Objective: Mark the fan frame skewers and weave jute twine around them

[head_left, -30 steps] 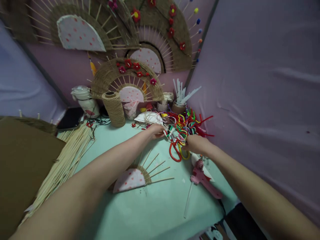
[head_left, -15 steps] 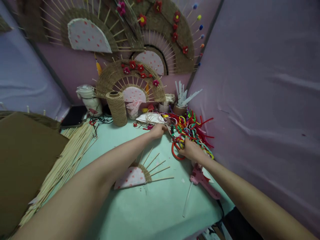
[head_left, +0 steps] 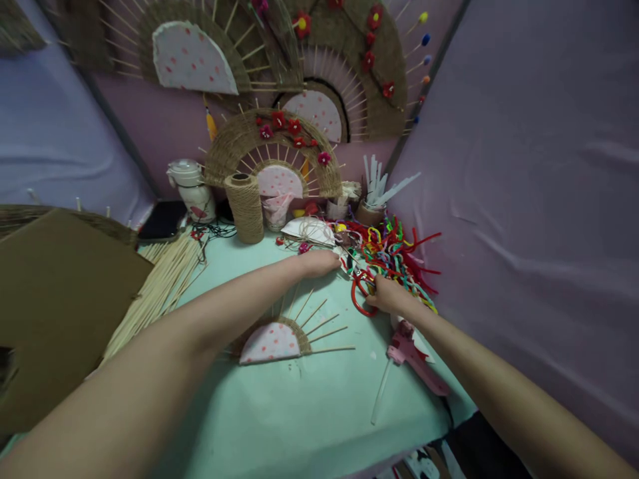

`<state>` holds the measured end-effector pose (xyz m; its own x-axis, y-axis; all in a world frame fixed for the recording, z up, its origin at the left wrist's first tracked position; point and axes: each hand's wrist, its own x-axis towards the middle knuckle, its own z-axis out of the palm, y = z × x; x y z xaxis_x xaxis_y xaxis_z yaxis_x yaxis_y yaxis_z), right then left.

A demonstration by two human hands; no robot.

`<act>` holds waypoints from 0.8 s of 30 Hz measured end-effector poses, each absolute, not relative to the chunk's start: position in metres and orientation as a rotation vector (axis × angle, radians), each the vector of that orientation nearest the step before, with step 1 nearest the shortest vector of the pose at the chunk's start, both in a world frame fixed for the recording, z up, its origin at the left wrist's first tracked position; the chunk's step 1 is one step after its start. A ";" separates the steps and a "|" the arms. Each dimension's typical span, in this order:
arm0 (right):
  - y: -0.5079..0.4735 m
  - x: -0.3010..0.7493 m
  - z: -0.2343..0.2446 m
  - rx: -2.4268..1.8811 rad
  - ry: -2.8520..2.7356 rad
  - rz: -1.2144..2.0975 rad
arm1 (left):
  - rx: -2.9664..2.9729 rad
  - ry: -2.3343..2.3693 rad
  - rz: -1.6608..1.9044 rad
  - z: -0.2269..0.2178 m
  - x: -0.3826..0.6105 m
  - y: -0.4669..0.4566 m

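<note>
My right hand [head_left: 392, 296] is closed on the handles of red-handled scissors [head_left: 355, 299], whose blades point toward the pile at the back. Just left of the blades is my left hand [head_left: 322, 263], with its fingers drawn together by a small pale patterned piece; what it grips is unclear. Beside both hands lies a tangled heap of colourful pipe cleaners [head_left: 399, 256]. Nearer me, under my left forearm, a small half-round fan [head_left: 272, 342] with a pink-spotted white centre and bare sticks lies on the table.
A pink glue gun [head_left: 414, 359] lies below my right forearm. Behind stand a twine spool [head_left: 244, 209], a lidded jar [head_left: 194, 193] and a pot of white glue sticks [head_left: 372, 211]. Thin wooden sticks [head_left: 157, 283] and brown cardboard [head_left: 64, 286] are at left. Decorated fans [head_left: 284, 143] fill the back.
My view has shifted, so the scene sits further right and slightly higher. My left hand has moved closer to the scissors. The right hand still holds the scissors.
</note>
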<state>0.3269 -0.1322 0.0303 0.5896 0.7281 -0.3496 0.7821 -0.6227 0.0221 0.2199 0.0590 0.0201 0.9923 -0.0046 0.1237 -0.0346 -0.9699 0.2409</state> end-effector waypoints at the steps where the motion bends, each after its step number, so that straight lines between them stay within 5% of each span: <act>1: -0.132 0.327 0.031 2.624 1.271 -0.463 | 2.871 -0.039 0.177 0.026 0.215 0.058; 12: -0.147 0.282 0.073 2.484 1.243 -0.205 | 1.739 0.499 1.073 0.138 0.101 0.044; 18: -0.164 0.213 0.099 2.753 1.675 -0.224 | 1.388 0.818 0.907 0.115 0.035 0.036; 24: -0.146 0.151 0.059 2.654 2.154 -0.899 | 1.134 1.048 0.845 0.069 -0.016 0.022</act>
